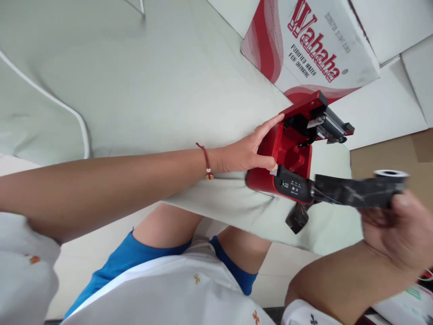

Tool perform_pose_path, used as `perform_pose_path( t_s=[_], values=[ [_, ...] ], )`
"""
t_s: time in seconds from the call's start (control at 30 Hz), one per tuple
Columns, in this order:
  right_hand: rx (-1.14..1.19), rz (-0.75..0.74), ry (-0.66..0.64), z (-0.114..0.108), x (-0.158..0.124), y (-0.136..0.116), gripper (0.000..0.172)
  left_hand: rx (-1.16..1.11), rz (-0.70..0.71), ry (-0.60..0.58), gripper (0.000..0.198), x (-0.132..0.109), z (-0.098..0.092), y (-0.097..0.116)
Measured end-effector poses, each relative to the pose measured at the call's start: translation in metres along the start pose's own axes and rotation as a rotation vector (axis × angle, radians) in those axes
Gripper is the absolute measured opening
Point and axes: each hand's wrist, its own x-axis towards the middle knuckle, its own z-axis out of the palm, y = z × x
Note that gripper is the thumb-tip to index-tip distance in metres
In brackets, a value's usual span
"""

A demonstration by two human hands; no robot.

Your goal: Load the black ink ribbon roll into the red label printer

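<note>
A small red machine (287, 153) with a black control panel (293, 185) and a raised black lid part (329, 123) sits near the table's front edge. My left hand (248, 151) rests against its left side, index finger stretched along the top, thumb pressed at the front corner. My right hand (394, 228) is closed around a long black marbled handle (355, 192) with a round white-rimmed end (390, 174); the handle reaches to the machine's front. A small black piece (297, 218) hangs below the panel.
A pale green cloth (162, 90) covers the table. A white and red Wahaha water carton (311, 45) stands behind the machine, with white boxes (382, 108) to its right. A white chair frame (67, 113) curves at left. My knees and blue shorts (135, 259) show below the edge.
</note>
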Motion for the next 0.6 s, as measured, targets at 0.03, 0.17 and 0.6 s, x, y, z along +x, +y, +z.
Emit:
perform_pose_path(
  t_s=[0.03, 0.17, 0.6],
  values=[
    [0.041, 0.101, 0.006, 0.007, -0.002, 0.009, 0.036, 0.016, 0.006, 0.0, 0.113, 0.0, 0.0, -0.001],
    [-0.092, 0.321, -0.141, 0.047, -0.018, 0.02, 0.021, 0.027, 0.027, 0.032, 0.107, 0.002, 0.001, -0.004],
    [-0.478, 0.13, 0.27, 0.068, -0.033, 0.056, 0.059, 0.012, -0.003, 0.019, 0.111, 0.002, 0.0, -0.001]
  ],
)
